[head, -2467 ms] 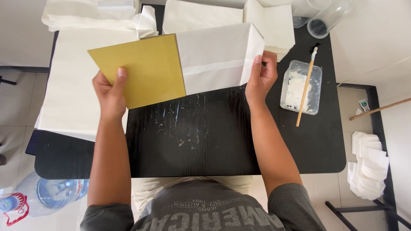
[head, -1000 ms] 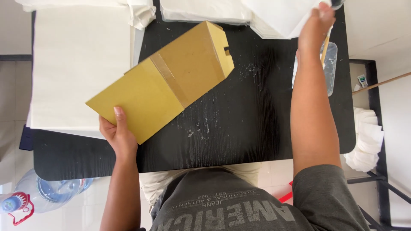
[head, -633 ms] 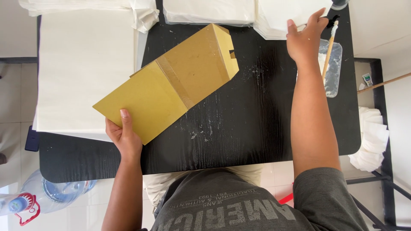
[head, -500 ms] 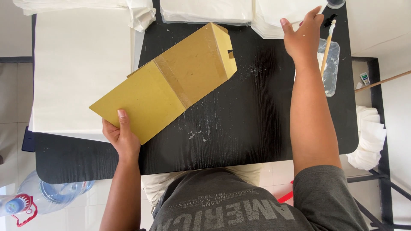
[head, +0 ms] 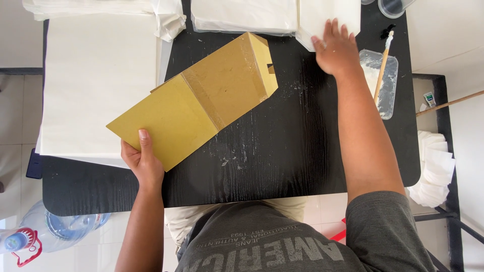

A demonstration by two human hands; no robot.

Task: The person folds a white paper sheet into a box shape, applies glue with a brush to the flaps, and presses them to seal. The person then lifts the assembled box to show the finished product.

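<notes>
Right hand (head: 335,48) moved down from the brush (head: 381,65) onto a white paper stack (head: 327,17), fingers spread flat, left hand (head: 142,161) gripping the yellow paper bag (head: 196,98) lying slanted on the black table (head: 302,151)

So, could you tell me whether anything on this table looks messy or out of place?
Yes: white smears and flecks mark the black table just below the mustard cardboard form, which the left hand holds askew. The right hand rests on white sheets.
</notes>
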